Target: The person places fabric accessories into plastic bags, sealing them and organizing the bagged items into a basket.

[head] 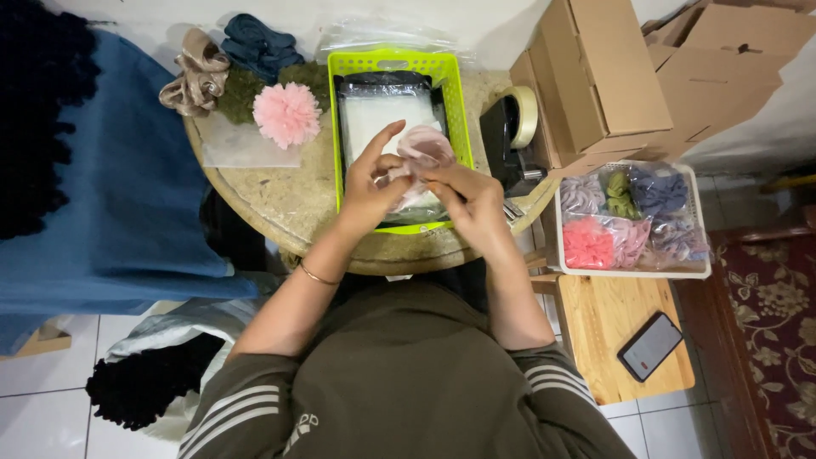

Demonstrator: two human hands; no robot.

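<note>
Both hands meet over the green basket (340, 127): the left hand (367, 191) and right hand (476, 204) pinch a pale pink scrunchie (425, 146) in a clear bag between their fingertips. Beyond the left hand a fluffy pink scrunchie (287, 113) lies on the round surface (289, 200), and right of the right hand sits a tape dispenser (510, 136).

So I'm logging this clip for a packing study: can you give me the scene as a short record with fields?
left hand: left hand pinches the pale pink scrunchie in a clear bag
right hand: right hand grips the same bag from the other side
under the hands: green basket on a round table
on the table: pink scrunchie, tape dispenser
to the right: white basket of bagged scrunchies, phone
</note>
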